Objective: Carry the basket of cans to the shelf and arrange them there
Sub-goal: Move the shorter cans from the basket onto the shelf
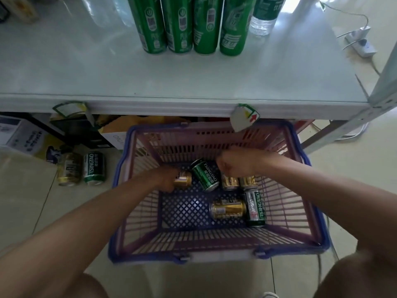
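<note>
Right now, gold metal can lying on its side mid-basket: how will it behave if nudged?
The gold metal can will probably roll, being a cylinder on its side. The green can against its end may stop it sliding right. The blue lattice basket floor might damp rolling slightly.

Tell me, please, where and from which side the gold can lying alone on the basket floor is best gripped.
Probably from above, around the middle of its side wall. The gold can lies on its side on the basket floor, its top flank bare. The green Tsingtao can crowds its right end, so fingers should straddle the far and near flanks rather than the ends.
</note>
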Motion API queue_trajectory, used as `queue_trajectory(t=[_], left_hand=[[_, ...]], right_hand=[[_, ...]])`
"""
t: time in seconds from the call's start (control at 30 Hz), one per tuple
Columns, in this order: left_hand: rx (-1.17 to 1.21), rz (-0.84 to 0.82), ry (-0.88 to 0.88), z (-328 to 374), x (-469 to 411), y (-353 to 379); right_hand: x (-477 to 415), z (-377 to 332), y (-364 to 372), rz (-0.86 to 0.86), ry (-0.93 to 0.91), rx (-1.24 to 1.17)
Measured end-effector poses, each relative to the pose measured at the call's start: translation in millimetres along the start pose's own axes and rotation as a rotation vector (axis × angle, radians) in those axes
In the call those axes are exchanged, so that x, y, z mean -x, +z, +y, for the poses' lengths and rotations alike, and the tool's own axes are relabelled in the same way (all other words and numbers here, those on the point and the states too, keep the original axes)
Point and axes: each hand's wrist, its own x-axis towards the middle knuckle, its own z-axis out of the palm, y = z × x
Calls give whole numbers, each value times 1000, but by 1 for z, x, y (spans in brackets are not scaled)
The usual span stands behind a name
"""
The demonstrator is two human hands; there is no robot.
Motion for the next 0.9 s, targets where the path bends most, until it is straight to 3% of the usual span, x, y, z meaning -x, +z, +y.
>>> queue_trajectory(t=[0.1,0.2,0.37,0.57,0.63,0.73,0.77,0.8,0.9], left_hand=[[-124,117,23,4,-16,18],[-166,133,6,8,-30,27],[-12,93,38,12,-35,51],[51,80,78,4,-38,59],[-5,94,93,4,-40,50],[230,128,82,11,-31,37],[120,145,165,9,-25,29],[21,169,221,3,-16,22],[161,70,238,7,9,-8]], right_hand=[[-10,24,44,-237,141,146],[-16,30,94,-290,151,294],[-30,16,146,-268,39,743],[-26,36,172,-321,-61,957],[-27,45,176,-276,-84,842],[-23,50,165,-153,-164,626],[-20,50,158,-138,-191,630],[-16,50,152,-149,-212,632],[1,40,115,-320,-114,448]])
